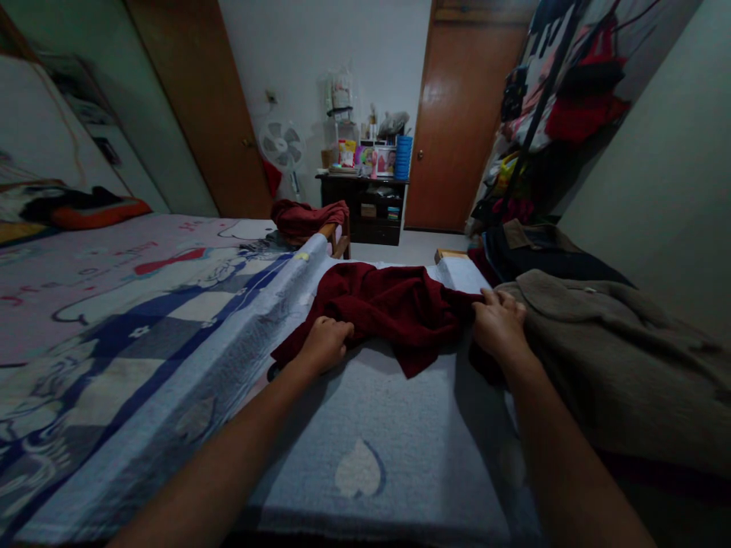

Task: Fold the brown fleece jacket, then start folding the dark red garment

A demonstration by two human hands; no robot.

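A dark red garment [388,304] lies crumpled across a light blue cloth with heart shapes [411,434]. My left hand [327,344] is closed on the garment's left part, low against the blue cloth. On the other side, my right hand [500,320] pinches a stretched end of the same garment, beside a brown coat. Some of the red fabric hangs below my right hand at the edge of the blue cloth. What kind of garment it is, I cannot make out from the folds.
A bed with a patterned sheet [114,304] fills the left side. The brown coat [617,358] and dark clothes [553,251] are piled at right. Beyond are a reddish cloth on a chair [308,221], a fan [282,144], a dark cabinet [374,205] and a door [457,114].
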